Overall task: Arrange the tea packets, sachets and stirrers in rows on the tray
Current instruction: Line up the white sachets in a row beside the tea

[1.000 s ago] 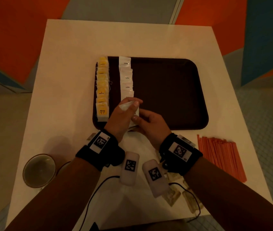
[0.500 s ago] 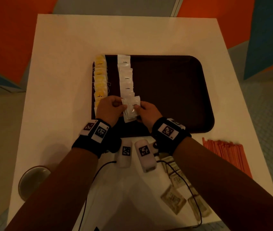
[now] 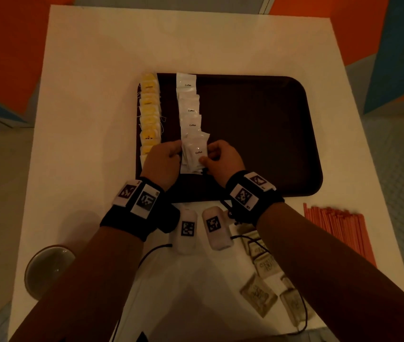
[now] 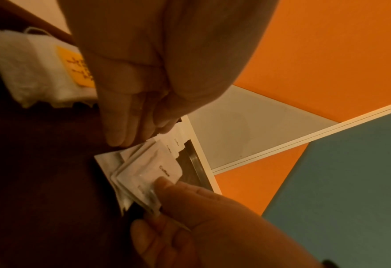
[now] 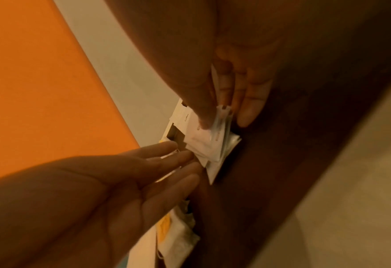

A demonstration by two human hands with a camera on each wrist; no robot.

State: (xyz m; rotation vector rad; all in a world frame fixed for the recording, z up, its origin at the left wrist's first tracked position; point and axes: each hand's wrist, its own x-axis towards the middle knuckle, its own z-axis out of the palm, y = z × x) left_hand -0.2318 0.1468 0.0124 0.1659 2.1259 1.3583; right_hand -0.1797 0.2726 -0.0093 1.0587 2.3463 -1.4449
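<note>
Coffee sachets (image 3: 194,154), a small fanned stack of white ones, sit at the near end of the second row on the brown tray (image 3: 257,134), held between both hands. Going left to right: a round dish (image 3: 48,267) stands at the table's near left corner; the tea packets (image 3: 149,112) with yellow tags lie in an overlapping row along the tray's left edge; the left hand (image 3: 162,164) rests beside that row, its straight fingers (image 5: 178,159) touching the left edge of the stack without gripping it; the row of white sachets (image 3: 188,104) runs up the tray; the right hand (image 3: 220,160) pinches the stack's right edge between thumb and fingers (image 4: 166,186). Nearer, loose brown sachets (image 3: 257,294) lie on the table (image 3: 97,70), and the orange stirrers (image 3: 339,233) lie in a bundle to the right, off the tray. The likely trouble is the stack itself: the sachets look slick and thin, so peeling one off may drag two together or let the fan slide askew over the row already laid. The left wrist hangs close over the near tea packets, and a careless sweep could knock their overlap or snag the strings. Cables trailing from the wrist units could also brush the brown sachets. Each white sachet reads "Coffee" in small dark print; the yellow tea tags carry writing too small to read, and so do the brown sachets.
</note>
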